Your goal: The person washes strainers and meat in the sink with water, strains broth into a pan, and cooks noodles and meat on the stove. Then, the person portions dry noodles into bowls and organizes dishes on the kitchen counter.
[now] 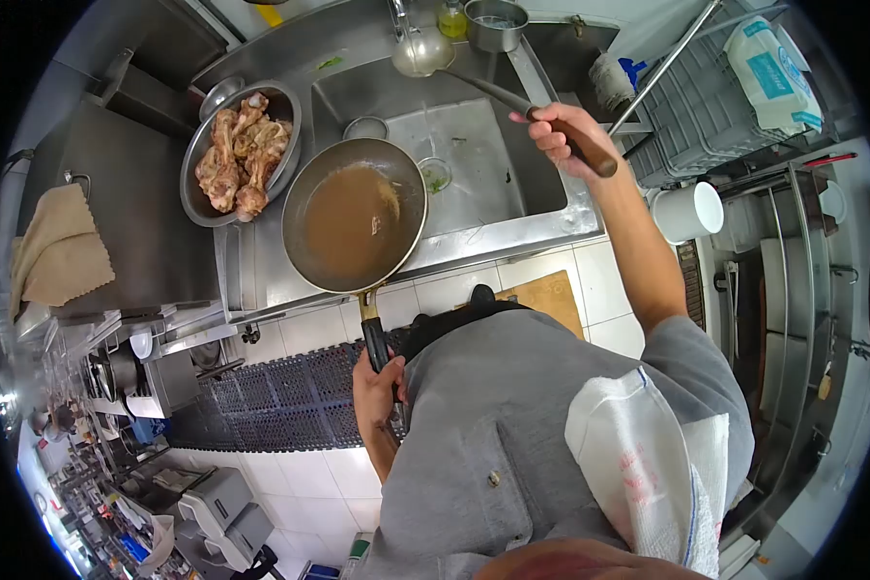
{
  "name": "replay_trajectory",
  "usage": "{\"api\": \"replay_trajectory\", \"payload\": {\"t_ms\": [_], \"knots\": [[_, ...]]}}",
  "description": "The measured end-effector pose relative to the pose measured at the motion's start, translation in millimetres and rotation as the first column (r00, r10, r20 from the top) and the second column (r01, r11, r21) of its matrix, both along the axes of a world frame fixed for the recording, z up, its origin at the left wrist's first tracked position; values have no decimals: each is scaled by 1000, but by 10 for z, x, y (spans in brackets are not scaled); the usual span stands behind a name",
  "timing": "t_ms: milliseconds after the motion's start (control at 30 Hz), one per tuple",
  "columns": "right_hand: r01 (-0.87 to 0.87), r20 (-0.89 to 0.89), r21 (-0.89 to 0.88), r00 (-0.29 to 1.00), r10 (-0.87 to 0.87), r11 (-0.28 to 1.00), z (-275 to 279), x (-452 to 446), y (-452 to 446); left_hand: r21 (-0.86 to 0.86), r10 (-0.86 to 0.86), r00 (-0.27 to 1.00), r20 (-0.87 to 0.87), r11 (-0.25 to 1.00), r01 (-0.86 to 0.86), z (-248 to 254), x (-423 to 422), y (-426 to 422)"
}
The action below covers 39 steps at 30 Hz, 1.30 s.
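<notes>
The left hand's [378, 381] fingers are curled tight round the pan's [413, 205] handle, low in the frame's centre, some hidden underneath; that forearm vanishes behind the shirt [474, 396]. The right hand [572, 140] grips the ladle [421, 56] at upper right, arm stretched forward. I can't make out the ladle's contents. The pan, holding brown liquid [346, 222], sits left of centre.
</notes>
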State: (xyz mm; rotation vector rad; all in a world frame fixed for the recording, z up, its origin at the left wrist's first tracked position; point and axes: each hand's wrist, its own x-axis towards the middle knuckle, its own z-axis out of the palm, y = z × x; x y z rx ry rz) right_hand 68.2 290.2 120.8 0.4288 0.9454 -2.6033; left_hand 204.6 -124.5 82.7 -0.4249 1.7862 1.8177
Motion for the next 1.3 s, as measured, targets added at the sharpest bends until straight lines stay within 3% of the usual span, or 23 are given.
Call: {"api": "replay_trajectory", "payload": {"t_ms": [100,467,1300], "knots": [[-74,59,-30,995,75,997,127,-7,-85,-7,4,1000,-3,1000,-4,4,9,-43],[-66,142,31,988,61,997,153,-2,-226,-50,30,1000,1,998,-30,-29,39,-171],[-42,133,54,990,35,998,131,28,-128,-12,-75,996,-45,997,74,-133,-162,-143]]}}
